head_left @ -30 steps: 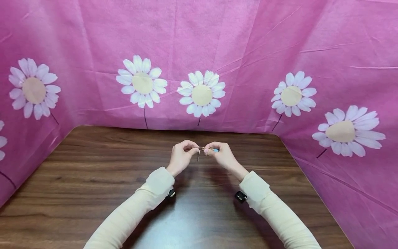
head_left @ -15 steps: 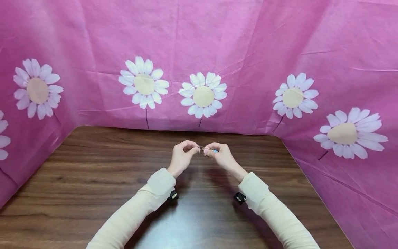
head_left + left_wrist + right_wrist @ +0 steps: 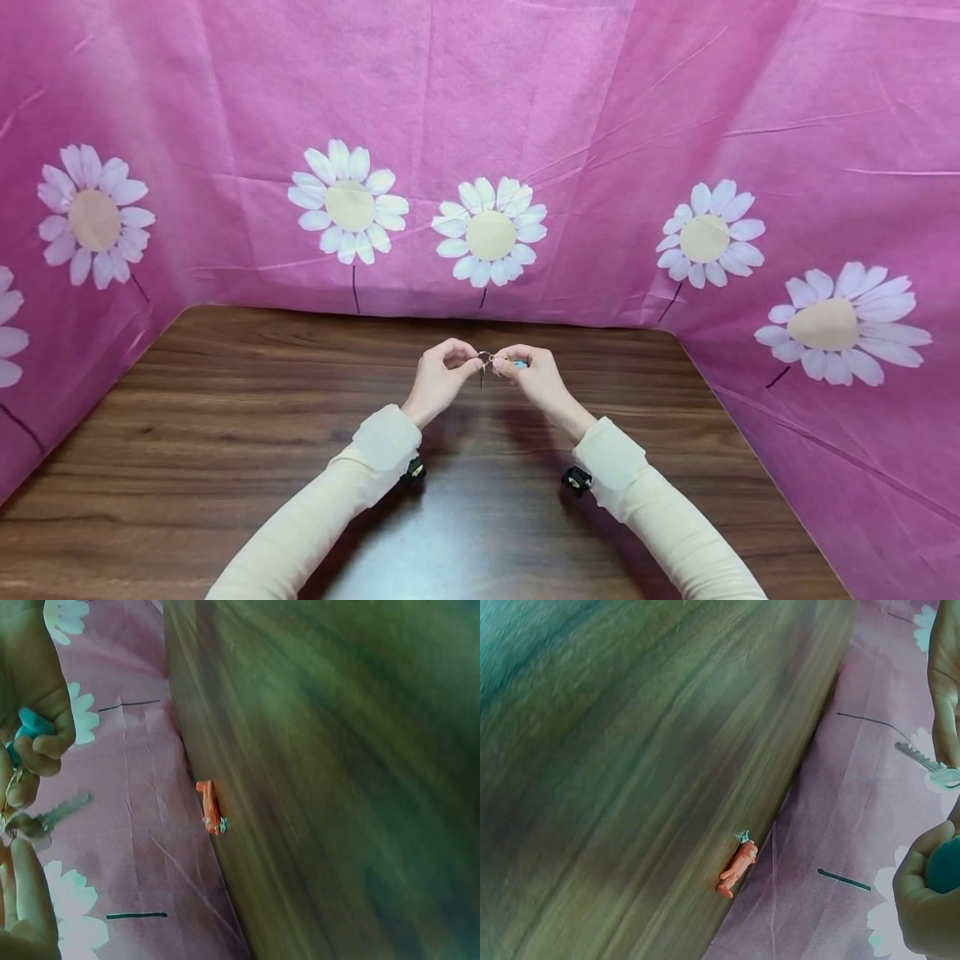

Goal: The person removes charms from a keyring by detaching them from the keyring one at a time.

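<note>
Both hands are up above the brown surface (image 3: 225, 433): the left hand (image 3: 437, 377) pinches a small silver key (image 3: 56, 815) in its fingers, and the right hand (image 3: 534, 375) is curled round a blue thing (image 3: 31, 724), maybe a key tag. They meet at what looks like a tiny ring (image 3: 487, 359). If a pinch gets loose, the key could slip and fall onto the surface.
</note>
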Available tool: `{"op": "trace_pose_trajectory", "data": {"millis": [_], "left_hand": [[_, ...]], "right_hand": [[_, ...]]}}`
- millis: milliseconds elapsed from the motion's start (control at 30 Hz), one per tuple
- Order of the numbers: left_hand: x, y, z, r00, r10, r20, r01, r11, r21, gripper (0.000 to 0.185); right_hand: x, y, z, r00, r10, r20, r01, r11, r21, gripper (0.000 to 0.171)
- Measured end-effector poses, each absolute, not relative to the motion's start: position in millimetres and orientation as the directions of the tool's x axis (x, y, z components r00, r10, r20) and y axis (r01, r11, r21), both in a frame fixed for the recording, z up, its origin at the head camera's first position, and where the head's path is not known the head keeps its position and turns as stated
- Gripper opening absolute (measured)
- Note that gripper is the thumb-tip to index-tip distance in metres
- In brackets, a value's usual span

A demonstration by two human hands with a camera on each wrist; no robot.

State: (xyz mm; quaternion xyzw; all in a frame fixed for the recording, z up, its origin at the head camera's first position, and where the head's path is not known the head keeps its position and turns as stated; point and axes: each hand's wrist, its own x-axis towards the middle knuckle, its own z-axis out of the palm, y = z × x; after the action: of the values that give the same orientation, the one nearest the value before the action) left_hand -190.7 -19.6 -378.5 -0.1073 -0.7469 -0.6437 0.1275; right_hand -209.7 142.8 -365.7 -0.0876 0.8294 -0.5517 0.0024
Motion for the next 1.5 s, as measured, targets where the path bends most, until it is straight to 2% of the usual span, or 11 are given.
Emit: {"op": "trace_pose_trajectory", "data": {"millis": [100, 333, 467, 733, 1033, 1233, 1367, 1500], "left_hand": [[-199.2, -22.6, -386.7, -0.942, 0.034, 0.334, 0.334, 0.206, 0.920, 0.013], [-200.7, -27.9, -366.1, -0.949, 0.195, 0.247, 0.309, 0.429, 0.849, 0.012], [-202.1, -25.3, -361.7, -0.943, 0.237, 0.233, 0.323, 0.489, 0.810, 0.011], [-200.3, -23.1, -363.8, -0.945, 0.184, 0.271, 0.328, 0.526, 0.785, 0.008], [-202.0, -18.5, -371.1, -0.886, 0.201, 0.418, 0.449, 0.595, 0.666, 0.007], [-199.7, -21.4, -373.4, -0.856, 0.207, 0.474, 0.483, 0.647, 0.590, 0.007], [-200.4, -24.0, -370.9, -0.869, 0.182, 0.461, 0.461, 0.640, 0.615, 0.008], [-200.4, -25.0, -369.9, -0.893, 0.155, 0.422, 0.428, 0.579, 0.694, 0.008]], "right_hand": [[-209.6, 141.8, -366.3, -0.984, -0.150, 0.100, -0.152, 0.390, -0.908, 0.013], [-211.5, 140.8, -368.1, -0.976, -0.188, 0.112, -0.179, 0.397, -0.900, 0.014], [-211.1, 143.3, -369.2, -0.975, -0.196, 0.104, -0.177, 0.406, -0.897, 0.014], [-209.8, 142.0, -366.2, -0.966, -0.236, 0.102, -0.194, 0.411, -0.891, 0.016], [-209.7, 143.6, -369.5, -0.966, -0.235, 0.107, -0.200, 0.416, -0.887, 0.017], [-208.7, 144.2, -372.4, -0.972, -0.205, 0.118, -0.198, 0.432, -0.880, 0.013], [-209.4, 143.9, -371.0, -0.976, -0.185, 0.115, -0.184, 0.417, -0.890, 0.012], [-210.5, 144.2, -369.9, -0.980, -0.172, 0.102, -0.165, 0.410, -0.897, 0.014]]}}
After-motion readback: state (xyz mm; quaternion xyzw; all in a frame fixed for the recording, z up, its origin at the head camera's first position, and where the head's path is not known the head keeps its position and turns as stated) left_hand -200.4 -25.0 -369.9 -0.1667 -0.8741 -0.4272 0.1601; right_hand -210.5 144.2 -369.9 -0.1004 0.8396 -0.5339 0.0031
